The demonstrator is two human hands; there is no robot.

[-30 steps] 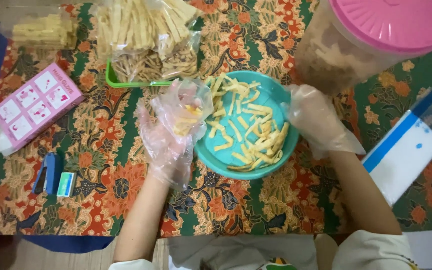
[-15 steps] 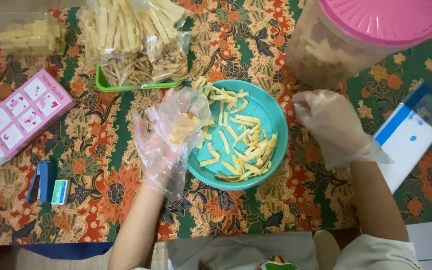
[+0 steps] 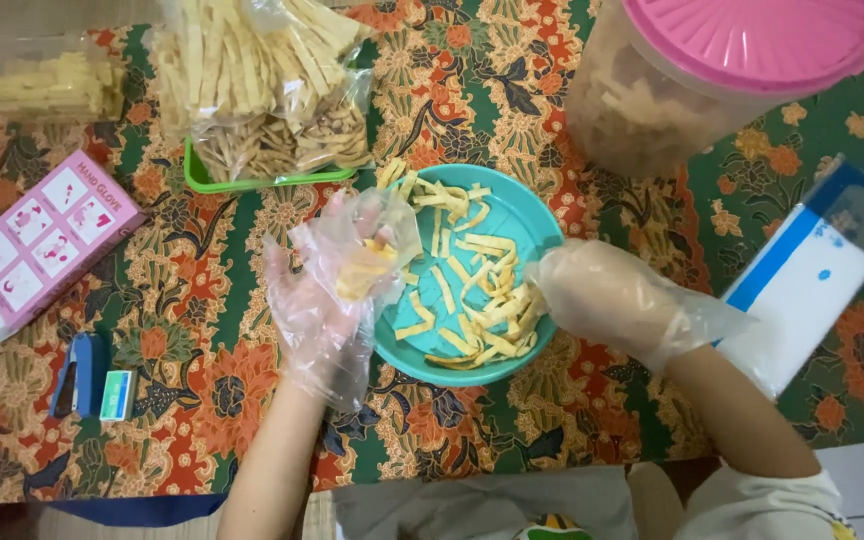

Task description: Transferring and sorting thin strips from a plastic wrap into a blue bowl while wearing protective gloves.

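Left hand: the left hand (image 3: 327,290) wears a loose clear plastic glove and lies palm up at the left rim of the bowl, forearm coming up from the bottom edge of the view.
Left fingers: the fingers (image 3: 297,255) are half curled and a little spread, cupping a small heap of yellow snack sticks (image 3: 364,270) in the palm; not pinched tight.
Right hand: the right hand (image 3: 607,295), also in a clear glove, rests at the right rim of the bowl, back of the hand up, forearm running down to the lower right.
Right fingers: they point left toward the sticks in the bowl and are bunched together; the glove hides whether they grip anything, so I cannot tell.
Bowl: a round teal bowl (image 3: 530,222) sits on the counter between the two hands, holding a loose scatter of the same yellow sticks.
Counter: covered by a patterned cloth (image 3: 232,400) of orange flowers on green.
Behind the bowl: a green tray (image 3: 252,183) carries clear bags of sticks (image 3: 252,80), just beyond the bowl's far left rim.
Upper right: a big clear jar with a pink lid (image 3: 752,40), filled with snack pieces, near the bowl.
Left side: a pink glove box (image 3: 37,235) lies flat, and below it a blue stapler (image 3: 80,375) beside a small staple box (image 3: 118,393).
Right side: a blue and white packet (image 3: 802,290) lies beside the right wrist.
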